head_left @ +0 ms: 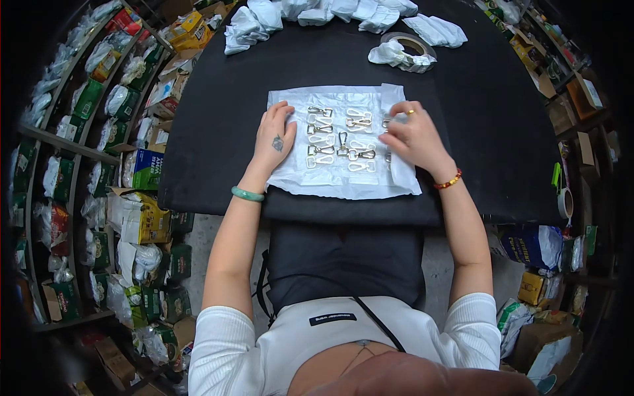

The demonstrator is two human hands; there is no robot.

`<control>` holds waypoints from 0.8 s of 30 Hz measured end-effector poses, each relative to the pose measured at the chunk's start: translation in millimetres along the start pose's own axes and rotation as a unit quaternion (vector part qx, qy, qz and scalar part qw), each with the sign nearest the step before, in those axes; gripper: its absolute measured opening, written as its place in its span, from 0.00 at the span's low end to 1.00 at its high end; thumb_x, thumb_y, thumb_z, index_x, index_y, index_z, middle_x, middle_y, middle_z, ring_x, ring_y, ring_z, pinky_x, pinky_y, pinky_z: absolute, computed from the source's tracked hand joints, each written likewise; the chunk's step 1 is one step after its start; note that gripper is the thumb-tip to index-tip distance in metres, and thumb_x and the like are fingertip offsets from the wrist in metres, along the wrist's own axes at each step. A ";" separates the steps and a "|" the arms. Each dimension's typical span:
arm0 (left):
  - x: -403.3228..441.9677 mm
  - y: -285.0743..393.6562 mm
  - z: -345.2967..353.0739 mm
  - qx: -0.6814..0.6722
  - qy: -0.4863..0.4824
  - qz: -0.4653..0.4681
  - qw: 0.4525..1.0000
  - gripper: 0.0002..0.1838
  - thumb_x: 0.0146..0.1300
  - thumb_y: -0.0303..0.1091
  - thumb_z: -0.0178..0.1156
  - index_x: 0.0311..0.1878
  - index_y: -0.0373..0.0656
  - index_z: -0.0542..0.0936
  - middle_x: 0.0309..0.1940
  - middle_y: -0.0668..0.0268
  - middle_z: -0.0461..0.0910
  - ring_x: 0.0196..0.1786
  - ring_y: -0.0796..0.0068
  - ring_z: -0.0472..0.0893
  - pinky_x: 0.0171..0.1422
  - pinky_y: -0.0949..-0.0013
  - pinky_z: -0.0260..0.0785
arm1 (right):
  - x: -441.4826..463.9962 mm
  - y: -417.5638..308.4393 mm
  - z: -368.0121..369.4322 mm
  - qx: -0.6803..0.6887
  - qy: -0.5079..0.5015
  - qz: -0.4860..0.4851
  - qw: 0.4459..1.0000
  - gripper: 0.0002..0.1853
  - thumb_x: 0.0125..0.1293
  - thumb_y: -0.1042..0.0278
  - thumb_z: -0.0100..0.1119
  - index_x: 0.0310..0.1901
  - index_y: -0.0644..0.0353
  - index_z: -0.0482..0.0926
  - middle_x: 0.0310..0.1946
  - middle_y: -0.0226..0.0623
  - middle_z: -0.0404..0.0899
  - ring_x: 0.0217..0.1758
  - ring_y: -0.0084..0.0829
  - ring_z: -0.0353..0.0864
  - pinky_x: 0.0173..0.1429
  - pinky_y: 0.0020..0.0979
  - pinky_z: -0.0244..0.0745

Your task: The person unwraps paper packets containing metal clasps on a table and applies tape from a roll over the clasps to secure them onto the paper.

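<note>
A sheet of white paper (297,178) lies on the black table, its right edge turned inward. Several metal snap hooks (320,138) lie in rows on it, a left group and a middle group, with a few more partly hidden under my right hand. One darker hook (343,144) sits between the groups. My left hand (274,135) rests on the paper's left edge, fingers stretched and slightly bent, holding nothing. My right hand (413,137) is over the right edge, its fingers bent with thumb and forefinger apart; nothing shows between them.
White paper bundles (254,23) line the table's far edge. A tape roll (413,45) with crumpled paper is at the far right of the black table (218,132). A green tool (556,175) and a white roll (565,202) are at the right edge. Shelves of boxes flank both sides.
</note>
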State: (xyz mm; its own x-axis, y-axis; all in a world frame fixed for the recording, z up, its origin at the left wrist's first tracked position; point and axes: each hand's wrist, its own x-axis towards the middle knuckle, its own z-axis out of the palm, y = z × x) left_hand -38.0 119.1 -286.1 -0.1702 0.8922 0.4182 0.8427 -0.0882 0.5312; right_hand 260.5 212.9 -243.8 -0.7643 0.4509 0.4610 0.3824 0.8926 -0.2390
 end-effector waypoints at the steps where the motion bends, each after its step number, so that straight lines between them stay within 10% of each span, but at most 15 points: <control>1: 0.4 -0.7 0.8 0.000 -0.001 0.001 1.000 0.17 0.59 0.28 0.53 0.52 0.35 0.75 0.59 0.55 0.72 0.59 0.55 0.72 0.63 0.64 0.65 | -2.0 4.3 -7.7 -0.022 0.020 0.016 0.999 0.12 0.58 0.61 0.64 0.24 0.61 0.80 0.44 0.37 0.74 0.49 0.37 0.69 0.51 0.31 0.68; 8: 1.8 -10.1 2.4 -0.044 0.031 0.013 0.998 0.18 0.60 0.28 0.54 0.54 0.34 0.74 0.58 0.53 0.72 0.59 0.57 0.73 0.63 0.64 0.66 | -39.3 52.9 -50.0 -0.046 -0.028 0.333 0.941 0.12 0.55 0.61 0.67 0.25 0.61 0.79 0.40 0.36 0.73 0.46 0.32 0.70 0.47 0.29 0.67; 12: 4.7 -18.7 -6.0 -0.294 0.058 -0.145 0.943 0.21 0.61 0.29 0.54 0.59 0.35 0.71 0.58 0.51 0.72 0.60 0.57 0.72 0.64 0.63 0.65 | -26.1 32.6 -48.5 0.084 0.121 0.190 0.971 0.11 0.55 0.62 0.67 0.34 0.60 0.81 0.42 0.36 0.75 0.49 0.31 0.70 0.50 0.30 0.67; 17: -11.9 -2.6 -31.2 -0.263 -0.005 -0.151 0.953 0.24 0.63 0.31 0.54 0.62 0.35 0.68 0.59 0.51 0.70 0.62 0.56 0.71 0.65 0.62 0.64 | -16.0 -5.3 -28.1 0.062 0.047 -0.035 0.996 0.12 0.63 0.57 0.57 0.40 0.54 0.82 0.46 0.30 0.77 0.57 0.32 0.69 0.64 0.37 0.60; 24: -17.4 16.6 -40.4 -0.160 -0.065 -0.145 0.974 0.26 0.63 0.32 0.54 0.63 0.35 0.67 0.61 0.49 0.67 0.61 0.55 0.71 0.65 0.61 0.64 | -5.1 -5.6 -21.3 -0.065 -0.048 -0.103 0.991 0.13 0.66 0.55 0.52 0.42 0.53 0.81 0.43 0.30 0.78 0.50 0.32 0.72 0.64 0.38 0.59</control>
State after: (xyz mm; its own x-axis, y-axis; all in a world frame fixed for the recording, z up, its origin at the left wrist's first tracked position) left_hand -41.7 84.2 -254.8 -0.2946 0.9466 0.1310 0.5630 0.0611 0.8242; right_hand 273.3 205.8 -226.7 -0.8771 0.2616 0.4029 0.2718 0.9618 -0.0327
